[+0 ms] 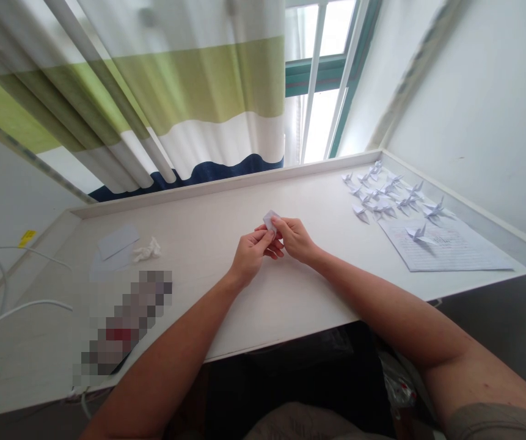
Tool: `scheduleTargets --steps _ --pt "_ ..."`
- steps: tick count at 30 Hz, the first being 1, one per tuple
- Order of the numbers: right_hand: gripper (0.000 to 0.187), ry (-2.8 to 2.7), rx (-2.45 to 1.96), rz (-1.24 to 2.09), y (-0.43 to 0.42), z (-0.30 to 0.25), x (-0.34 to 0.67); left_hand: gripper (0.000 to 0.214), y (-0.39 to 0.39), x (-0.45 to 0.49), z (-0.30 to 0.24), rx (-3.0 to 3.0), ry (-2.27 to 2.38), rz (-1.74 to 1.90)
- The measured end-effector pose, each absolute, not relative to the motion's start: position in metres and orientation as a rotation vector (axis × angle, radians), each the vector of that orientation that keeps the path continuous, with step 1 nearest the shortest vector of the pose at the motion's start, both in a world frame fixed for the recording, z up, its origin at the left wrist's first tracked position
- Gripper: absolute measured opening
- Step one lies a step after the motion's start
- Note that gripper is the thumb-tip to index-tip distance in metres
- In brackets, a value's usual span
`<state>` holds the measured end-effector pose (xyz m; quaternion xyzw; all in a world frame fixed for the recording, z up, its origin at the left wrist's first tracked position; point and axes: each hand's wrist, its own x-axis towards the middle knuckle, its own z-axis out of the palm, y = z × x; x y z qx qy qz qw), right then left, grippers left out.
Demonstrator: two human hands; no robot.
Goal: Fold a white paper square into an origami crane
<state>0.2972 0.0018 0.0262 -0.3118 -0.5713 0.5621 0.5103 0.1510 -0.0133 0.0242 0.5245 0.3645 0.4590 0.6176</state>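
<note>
A small folded piece of white paper (pixel 269 218) is pinched between my two hands above the middle of the white desk (pixel 198 238). My left hand (pixel 254 253) grips its lower edge with thumb and fingers. From the other side, my right hand (pixel 296 237) presses its thumb on the paper's face. The fingers behind the paper are partly hidden. Several folded white paper cranes (pixel 384 192) stand at the desk's far right. One more crane (pixel 421 235) sits on a sheet of lined paper (pixel 459 250) with writing on it.
Flat white paper pieces (pixel 118 242) and a crumpled white tissue (pixel 148 250) lie on the left. A pixelated long object (pixel 129 327) rests near the front left edge. White cables (pixel 24 305) cross the left side. A raised rim (pixel 226 184) borders the desk before the curtain (pixel 198 85).
</note>
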Motion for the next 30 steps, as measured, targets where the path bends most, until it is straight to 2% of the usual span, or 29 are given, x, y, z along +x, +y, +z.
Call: scheduleTargets --steps 14,30 --pt "0.064 -1.395 -0.701 1.373 0.0048 0.0202 0.2957 0.054 -0.0102 0.1499 0.0243 1.313 0.874 1.112" --pt "0.054 -1.351 -0.721 1.494 0.0056 0.0206 0.3011 0.053 -0.0159 0.1572 0.0231 1.406 0.873 1.135"
